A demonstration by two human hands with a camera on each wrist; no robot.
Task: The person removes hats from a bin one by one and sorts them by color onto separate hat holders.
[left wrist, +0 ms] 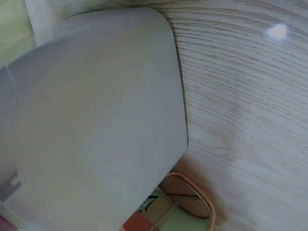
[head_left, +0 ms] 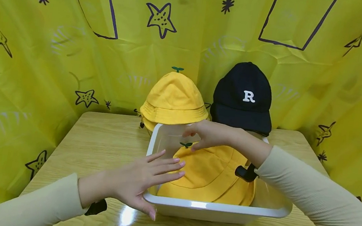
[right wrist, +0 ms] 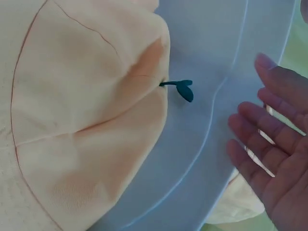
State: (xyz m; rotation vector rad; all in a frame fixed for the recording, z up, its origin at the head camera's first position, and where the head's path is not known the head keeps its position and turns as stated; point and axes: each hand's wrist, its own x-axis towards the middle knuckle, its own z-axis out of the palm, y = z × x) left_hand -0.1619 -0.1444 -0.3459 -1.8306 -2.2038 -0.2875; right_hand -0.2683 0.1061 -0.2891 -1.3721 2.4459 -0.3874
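Observation:
A yellow bucket hat [head_left: 201, 168] with a green sprout [right wrist: 184, 90] on its crown lies on its side inside a white plastic bin [head_left: 217, 207]. More yellow cloth shows beside its brim. My left hand [head_left: 146, 178] spreads its fingers over the bin's left rim, palm down, thumb apart near the front corner. The right wrist view also shows this hand, beyond the rim. Over the inside of the bin, my right hand [head_left: 210, 133] bends loosely, thumb close to the sprout. It holds nothing. In the left wrist view, the bin's outer wall [left wrist: 101, 120] fills the left side.
Behind the bin stand another yellow bucket hat [head_left: 173, 101] with a sprout and a black cap [head_left: 244, 98] with a white R. A wooden table [head_left: 103, 137] carries everything. A yellow curtain [head_left: 122, 64] with drawn stars hangs behind and at both sides.

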